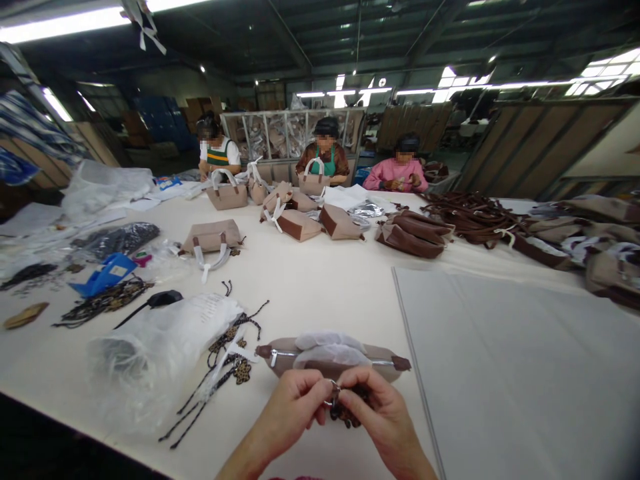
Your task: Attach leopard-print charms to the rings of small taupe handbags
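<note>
Handbag (pixel 334 365) beyond ring (pixel 336 385), plastic bag (pixel 163 357) beside charms (pixel 243 372)

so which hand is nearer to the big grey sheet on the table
Right. The right hand is just left of the grey sheet, near its edge; the left hand is farther left, on the right hand's far side from it.

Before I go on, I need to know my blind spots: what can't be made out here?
All in the head view:
Metal ring: partly covered by the left hand and right hand; open or closed, I can't tell.
Dark bundle: largely hidden by the right hand.
Zipper: its middle is covered by white wrapping.
Rightmost bag: cut off by the right edge.
Print on the plastic bag: too small to read.
</note>
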The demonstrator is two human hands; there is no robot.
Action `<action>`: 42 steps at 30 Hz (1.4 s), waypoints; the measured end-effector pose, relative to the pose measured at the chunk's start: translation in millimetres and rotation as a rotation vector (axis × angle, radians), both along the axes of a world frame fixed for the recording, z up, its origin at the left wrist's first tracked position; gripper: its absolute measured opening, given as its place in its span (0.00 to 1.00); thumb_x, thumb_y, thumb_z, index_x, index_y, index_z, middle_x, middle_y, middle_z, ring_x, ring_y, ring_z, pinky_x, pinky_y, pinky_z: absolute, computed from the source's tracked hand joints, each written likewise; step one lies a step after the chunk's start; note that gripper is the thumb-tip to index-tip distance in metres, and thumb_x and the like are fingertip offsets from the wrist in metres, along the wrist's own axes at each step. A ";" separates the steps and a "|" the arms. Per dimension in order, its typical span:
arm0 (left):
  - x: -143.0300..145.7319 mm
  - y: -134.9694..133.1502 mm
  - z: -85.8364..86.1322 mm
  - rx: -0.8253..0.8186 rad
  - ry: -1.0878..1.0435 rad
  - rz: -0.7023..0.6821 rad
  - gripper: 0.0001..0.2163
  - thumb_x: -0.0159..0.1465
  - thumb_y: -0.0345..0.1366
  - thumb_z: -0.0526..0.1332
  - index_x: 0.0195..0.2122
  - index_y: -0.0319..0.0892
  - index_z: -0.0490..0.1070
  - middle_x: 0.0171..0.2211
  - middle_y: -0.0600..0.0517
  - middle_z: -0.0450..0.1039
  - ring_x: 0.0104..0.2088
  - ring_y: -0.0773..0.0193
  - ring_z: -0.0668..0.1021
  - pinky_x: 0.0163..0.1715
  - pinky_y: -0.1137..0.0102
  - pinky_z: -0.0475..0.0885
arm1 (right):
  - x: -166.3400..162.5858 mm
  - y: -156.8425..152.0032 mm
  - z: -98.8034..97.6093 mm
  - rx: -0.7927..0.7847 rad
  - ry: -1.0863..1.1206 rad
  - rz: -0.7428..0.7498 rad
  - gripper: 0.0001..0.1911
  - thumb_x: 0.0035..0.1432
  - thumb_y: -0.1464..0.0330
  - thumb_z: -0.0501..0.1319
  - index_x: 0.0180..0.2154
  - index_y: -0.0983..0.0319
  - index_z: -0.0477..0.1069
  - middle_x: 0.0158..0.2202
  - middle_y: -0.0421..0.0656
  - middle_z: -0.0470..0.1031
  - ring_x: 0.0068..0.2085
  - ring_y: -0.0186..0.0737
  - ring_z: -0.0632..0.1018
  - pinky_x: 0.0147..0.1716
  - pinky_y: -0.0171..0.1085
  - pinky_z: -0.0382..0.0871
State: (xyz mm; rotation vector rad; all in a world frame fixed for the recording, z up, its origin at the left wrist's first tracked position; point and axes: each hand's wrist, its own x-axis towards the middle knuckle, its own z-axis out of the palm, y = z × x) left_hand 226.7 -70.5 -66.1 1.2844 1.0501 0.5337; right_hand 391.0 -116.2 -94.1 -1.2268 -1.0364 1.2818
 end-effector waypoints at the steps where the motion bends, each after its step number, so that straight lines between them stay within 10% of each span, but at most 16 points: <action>1: 0.7 -0.2 -0.1 0.050 0.027 0.017 0.20 0.61 0.50 0.58 0.18 0.41 0.65 0.15 0.56 0.64 0.16 0.71 0.62 0.18 0.73 0.54 | 0.2 -0.3 -0.9 0.002 -0.033 0.017 0.12 0.54 0.58 0.67 0.31 0.59 0.73 0.26 0.39 0.74 0.27 0.37 0.72 0.27 0.35 0.67; 14: 5.6 -3.8 -4.4 -0.148 -0.157 0.073 0.21 0.56 0.56 0.60 0.20 0.41 0.66 0.12 0.58 0.61 0.14 0.73 0.58 0.16 0.74 0.48 | -5.8 -8.8 -2.8 0.120 -0.240 0.049 0.21 0.52 0.70 0.67 0.49 0.55 0.68 0.39 0.41 0.78 0.41 0.42 0.78 0.45 0.39 0.72; 20: 7.2 -7.5 -3.3 -0.178 -0.204 0.121 0.23 0.54 0.58 0.60 0.23 0.39 0.67 0.15 0.56 0.65 0.14 0.74 0.61 0.16 0.75 0.48 | -9.8 -9.3 -0.3 0.138 -0.380 -0.031 0.09 0.53 0.64 0.69 0.36 0.57 0.73 0.32 0.40 0.80 0.34 0.41 0.79 0.36 0.34 0.74; 30: 11.3 -11.4 -9.4 -0.219 -0.272 0.117 0.24 0.54 0.59 0.60 0.25 0.39 0.67 0.15 0.54 0.69 0.13 0.74 0.64 0.14 0.76 0.50 | -5.6 -14.9 -7.3 0.549 -0.624 -0.150 0.11 0.59 0.69 0.64 0.45 0.53 0.73 0.37 0.36 0.82 0.37 0.33 0.82 0.39 0.25 0.75; 42: 13.4 -20.6 -17.7 -0.227 -0.254 0.113 0.24 0.55 0.58 0.60 0.25 0.38 0.67 0.16 0.54 0.68 0.14 0.74 0.65 0.14 0.77 0.51 | 0.4 -18.3 -4.4 0.334 -0.472 -0.012 0.04 0.57 0.68 0.65 0.36 0.55 0.76 0.31 0.35 0.81 0.32 0.33 0.80 0.33 0.25 0.72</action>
